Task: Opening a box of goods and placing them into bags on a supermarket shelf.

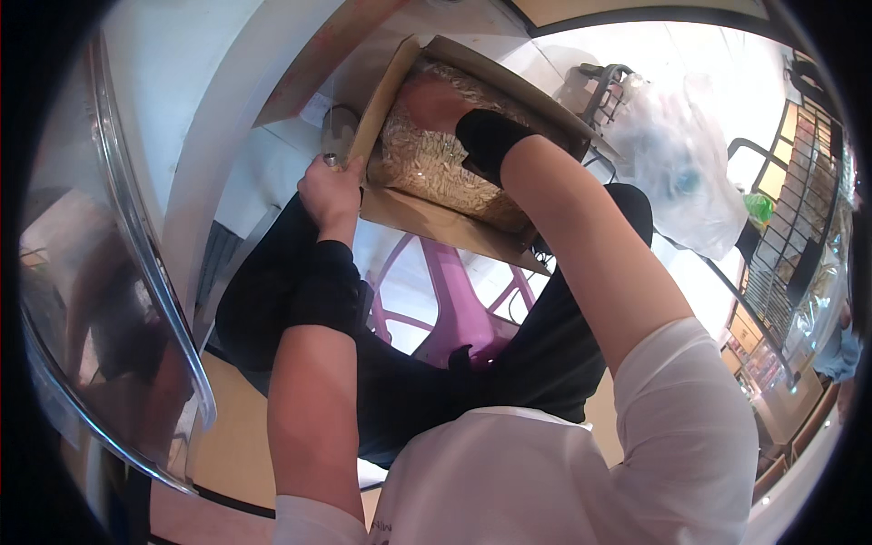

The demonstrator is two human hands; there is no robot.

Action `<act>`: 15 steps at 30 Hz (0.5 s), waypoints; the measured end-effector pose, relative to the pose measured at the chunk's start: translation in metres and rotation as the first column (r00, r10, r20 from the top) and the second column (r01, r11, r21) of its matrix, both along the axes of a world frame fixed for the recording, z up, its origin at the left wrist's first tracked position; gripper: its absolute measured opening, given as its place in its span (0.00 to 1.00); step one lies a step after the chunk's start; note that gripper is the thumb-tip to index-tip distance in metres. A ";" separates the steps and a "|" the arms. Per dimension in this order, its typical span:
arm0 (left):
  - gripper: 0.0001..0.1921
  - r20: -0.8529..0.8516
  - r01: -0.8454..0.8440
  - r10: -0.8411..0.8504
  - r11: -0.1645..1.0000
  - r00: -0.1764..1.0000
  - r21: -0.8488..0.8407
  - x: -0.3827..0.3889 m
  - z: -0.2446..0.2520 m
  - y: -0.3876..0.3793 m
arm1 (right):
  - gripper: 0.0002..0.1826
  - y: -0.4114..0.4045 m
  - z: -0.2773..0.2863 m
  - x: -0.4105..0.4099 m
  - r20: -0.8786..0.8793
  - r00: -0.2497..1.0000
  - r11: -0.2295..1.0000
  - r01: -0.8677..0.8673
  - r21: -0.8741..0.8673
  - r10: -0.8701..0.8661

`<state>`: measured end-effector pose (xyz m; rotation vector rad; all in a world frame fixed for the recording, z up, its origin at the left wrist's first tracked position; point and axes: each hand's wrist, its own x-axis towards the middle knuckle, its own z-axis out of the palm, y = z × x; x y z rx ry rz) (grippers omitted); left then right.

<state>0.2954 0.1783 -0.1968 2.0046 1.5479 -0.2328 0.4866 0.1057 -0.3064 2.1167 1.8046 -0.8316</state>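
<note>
An open cardboard box stands between the person's knees, its flaps spread. Inside lies a clear plastic bag full of small pale pieces, too small to name exactly. My left hand grips the box's left flap, near a small shiny metal cap or ring. My right hand reaches into the box and rests at the bag's upper left part; its fingers are blurred, so whether they hold the plastic cannot be told. Black bands cover both wrists.
Below the box is a pink plastic stool or chair. A translucent plastic bag with things inside lies to the right, beside a black wire rack. At left runs a curved, shiny metal edge. Part of another person shows at the far right.
</note>
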 end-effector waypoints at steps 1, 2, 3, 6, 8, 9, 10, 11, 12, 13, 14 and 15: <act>0.16 0.018 0.016 -0.015 1.000 1.000 -0.006 0.010 0.002 -0.003 | 0.21 -0.012 -0.013 0.016 0.018 1.000 1.000 0.016 -0.006 -0.015; 0.17 0.030 0.029 -0.029 0.999 0.999 -0.013 0.019 0.004 -0.006 | 0.25 -0.024 -0.025 0.032 0.058 0.971 0.943 0.212 0.256 -0.233; 0.17 0.018 0.029 -0.029 0.999 0.999 -0.016 0.016 0.004 -0.006 | 0.29 -0.026 -0.029 0.031 0.019 0.904 0.787 0.361 0.501 -0.427; 0.17 0.040 0.014 -0.015 1.000 0.999 0.026 0.004 -0.002 -0.003 | 0.27 -0.010 -0.040 0.022 -0.162 0.836 0.768 0.546 0.334 -0.524; 0.17 0.062 0.028 -0.028 1.000 0.998 0.006 0.020 -0.001 -0.010 | 0.27 -0.006 -0.052 0.044 -0.093 0.769 0.738 0.635 0.228 -0.633; 0.17 0.082 0.040 -0.038 0.999 0.996 -0.016 0.034 -0.004 -0.014 | 0.28 -0.011 -0.056 0.062 -0.014 0.690 0.683 0.719 0.126 -0.724; 0.17 0.048 0.028 -0.028 1.000 0.998 0.002 0.022 -0.004 -0.009 | 0.28 0.001 -0.053 0.044 -0.051 0.697 0.689 0.715 0.116 -0.715; 0.17 0.031 0.015 -0.015 1.000 0.999 0.003 0.013 -0.005 -0.007 | 0.26 0.009 -0.049 0.032 -0.012 0.766 0.758 0.639 0.133 -0.643; 0.17 0.011 -0.006 0.006 1.000 1.000 0.007 -0.002 -0.003 0.000 | 0.25 0.023 -0.042 0.016 0.022 0.829 0.822 0.549 0.149 -0.558; 0.17 -0.003 -0.012 0.012 1.000 1.000 0.017 -0.008 -0.003 0.003 | 0.25 0.029 -0.039 0.014 0.005 0.833 0.824 0.547 0.150 -0.554; 0.17 0.011 -0.030 0.030 0.999 0.999 0.027 -0.015 -0.003 0.006 | 0.22 0.037 -0.036 0.011 -0.025 0.843 0.839 0.537 0.087 -0.537; 0.19 0.035 -0.045 0.044 0.998 0.998 0.035 -0.017 -0.004 0.008 | 0.20 0.044 -0.036 0.011 -0.047 0.851 0.851 0.524 0.028 -0.523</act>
